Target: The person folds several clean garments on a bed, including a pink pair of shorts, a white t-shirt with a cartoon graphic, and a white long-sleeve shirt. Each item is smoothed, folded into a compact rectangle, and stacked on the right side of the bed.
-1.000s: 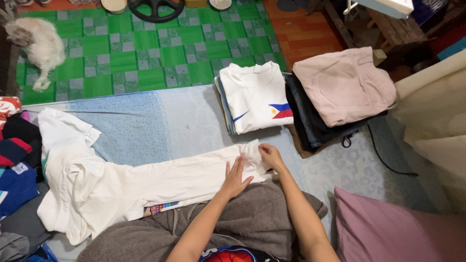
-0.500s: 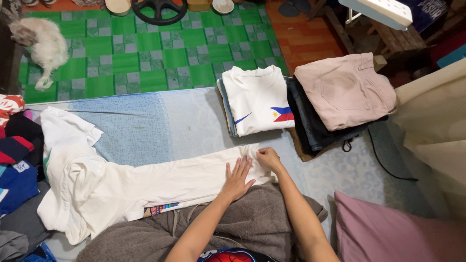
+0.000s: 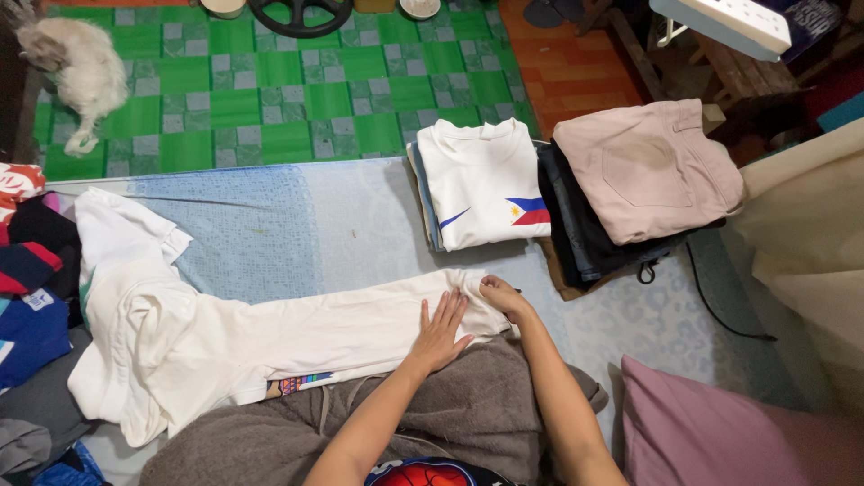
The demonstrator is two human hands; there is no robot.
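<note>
— Head view: what have you got under your hands?

— A long white garment (image 3: 270, 337), soft cotton by the look of it, folded into a narrow strip that runs across the pale blue patterned sheet (image 3: 270, 225) in front of my lap. My left hand (image 3: 441, 328) lies flat on it, fingers spread wide and gripping nothing, pressing the cloth near its right end. My right hand (image 3: 500, 297) is curled at that end with the fingertips pinching the edge of the fabric.

— And the far end of it?

— It bunches into loose, rumpled folds at the left, beside a heap of red, black and blue clothes (image 3: 31, 279) that the frame cuts off. A small colourful print peeks out along the near edge; I can't make out what it is.

— What else is around?

— A folded white shirt (image 3: 481, 184) with a small flag patch sits on a stack past my hands, next to a folded beige pair of trousers (image 3: 643, 166) on dark garments. A fuzzy grey blanket (image 3: 450, 405) covers my lap, a mauve pillow (image 3: 720, 432) lies at my right, and a shaggy white dog (image 3: 76, 67) rests on the green checked mat (image 3: 297, 90).
</note>
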